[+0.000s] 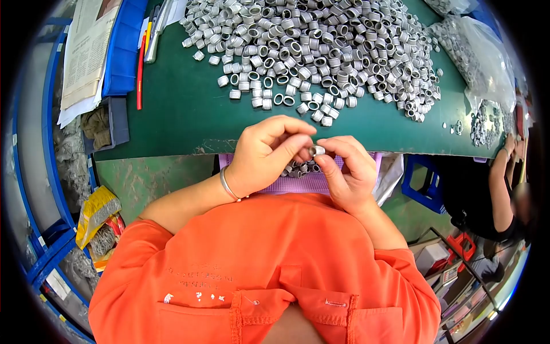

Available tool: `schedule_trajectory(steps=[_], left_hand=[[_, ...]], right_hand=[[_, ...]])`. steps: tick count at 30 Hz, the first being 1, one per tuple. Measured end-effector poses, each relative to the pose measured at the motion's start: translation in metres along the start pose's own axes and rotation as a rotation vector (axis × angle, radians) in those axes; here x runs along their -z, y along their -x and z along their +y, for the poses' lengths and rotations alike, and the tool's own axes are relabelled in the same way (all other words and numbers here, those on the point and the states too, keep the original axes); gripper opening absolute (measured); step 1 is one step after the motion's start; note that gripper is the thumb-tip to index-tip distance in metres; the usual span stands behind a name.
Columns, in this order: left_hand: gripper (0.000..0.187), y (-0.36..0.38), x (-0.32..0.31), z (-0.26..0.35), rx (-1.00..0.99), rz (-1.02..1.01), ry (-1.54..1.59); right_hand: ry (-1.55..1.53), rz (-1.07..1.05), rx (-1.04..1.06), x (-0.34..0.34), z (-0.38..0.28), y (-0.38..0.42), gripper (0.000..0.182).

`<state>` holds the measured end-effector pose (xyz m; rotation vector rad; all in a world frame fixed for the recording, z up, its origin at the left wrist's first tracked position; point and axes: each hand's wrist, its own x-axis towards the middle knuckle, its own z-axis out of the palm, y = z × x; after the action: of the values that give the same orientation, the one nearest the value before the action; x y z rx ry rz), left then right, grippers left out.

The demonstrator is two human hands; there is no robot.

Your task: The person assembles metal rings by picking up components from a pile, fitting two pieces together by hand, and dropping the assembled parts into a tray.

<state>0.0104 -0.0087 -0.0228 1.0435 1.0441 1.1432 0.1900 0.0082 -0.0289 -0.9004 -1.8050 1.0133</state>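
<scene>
My right hand [350,170] pinches a small grey metal ring [317,151] between thumb and forefinger, just past the table's front edge. Close beside the ring is my left hand [264,150], its fingers curled in and the thumb bent across them. Whether it holds anything or touches the ring is hidden. Below both hands, a pink plastic basket [281,184] contains several similar rings, partly covered by my fingers. A large heap of the same metal rings [338,49] spreads over the green table [177,109] in front of me.
Clear plastic bags [484,60] of parts lie at the table's right. A blue tray [121,51], newspaper [91,46] and a red pen [141,74] are at left. A person in black [478,195] sits at right, near a blue stool [421,183].
</scene>
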Motion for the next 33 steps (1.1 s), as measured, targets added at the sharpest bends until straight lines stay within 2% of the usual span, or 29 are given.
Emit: schedule_trajectory(steps=[1, 2, 4, 5, 6, 7, 12, 14, 16, 17, 19, 21, 22, 23, 25, 27, 29, 33], left_hand=[[0.011, 0.001, -0.001, 0.001, 0.202, 0.018, 0.270], [0.015, 0.001, 0.003, 0.000, 0.202, -0.029, 0.261], [0.017, 0.003, 0.001, 0.000, 0.201, -0.033, 0.228], [0.020, 0.003, 0.001, 0.000, 0.199, -0.040, 0.196], [0.020, 0.004, 0.001, -0.001, 0.200, -0.040, 0.195], [0.019, 0.004, 0.001, -0.004, 0.155, -0.035, 0.140], [0.017, 0.004, 0.000, -0.002, 0.085, -0.005, 0.082], [0.015, 0.002, 0.002, -0.002, -0.181, -0.044, -0.214], [0.016, 0.002, 0.006, 0.003, -0.250, -0.109, -0.304], [0.017, 0.001, 0.009, 0.005, -0.319, -0.173, -0.395], [0.018, 0.001, 0.014, 0.005, -0.332, -0.160, -0.435], [0.018, 0.003, 0.017, 0.003, -0.344, -0.139, -0.503], [0.017, 0.005, 0.016, 0.002, -0.265, -0.105, -0.474], [0.017, 0.005, 0.014, 0.002, -0.263, -0.104, -0.474], [0.016, 0.004, 0.010, 0.003, -0.164, -0.043, -0.431], [0.013, 0.003, 0.008, -0.001, -0.153, -0.044, -0.428], [0.012, 0.003, 0.003, -0.003, 0.068, 0.023, -0.260], [0.015, -0.004, 0.000, 0.001, 0.215, 0.016, -0.164]], right_hand=[[0.038, 0.032, 0.001, -0.001, 0.000, 0.000, 0.022], [0.037, 0.031, 0.001, -0.002, 0.001, -0.001, 0.022], [0.105, 0.057, 0.137, -0.004, 0.005, -0.002, 0.026], [0.104, 0.058, 0.137, -0.007, 0.007, 0.000, 0.026], [-0.062, 0.118, 0.055, -0.012, 0.009, 0.004, 0.029], [-0.227, 0.178, -0.027, -0.014, 0.009, 0.007, 0.031], [-0.353, 0.181, -0.081, -0.012, 0.007, 0.010, 0.033], [-0.365, 0.199, -0.104, -0.009, 0.008, 0.010, 0.030], [-0.088, 0.064, 0.135, -0.001, 0.010, 0.003, 0.026], [-0.089, 0.021, 0.137, 0.001, 0.006, 0.001, 0.023], [-0.059, -0.100, 0.209, 0.005, 0.005, -0.003, 0.021], [0.091, -0.036, 0.140, 0.010, 0.003, -0.005, 0.019], [0.223, 0.065, 0.167, 0.008, 0.014, -0.006, 0.021], [0.328, 0.135, 0.054, 0.004, 0.017, -0.007, 0.021], [0.540, 0.091, 0.082, 0.005, 0.023, -0.019, 0.022], [0.537, 0.099, 0.133, 0.005, 0.028, -0.018, 0.022], [0.533, 0.106, 0.182, 0.003, 0.030, -0.016, 0.022], [0.367, 0.101, 0.161, 0.000, 0.023, -0.010, 0.022]])
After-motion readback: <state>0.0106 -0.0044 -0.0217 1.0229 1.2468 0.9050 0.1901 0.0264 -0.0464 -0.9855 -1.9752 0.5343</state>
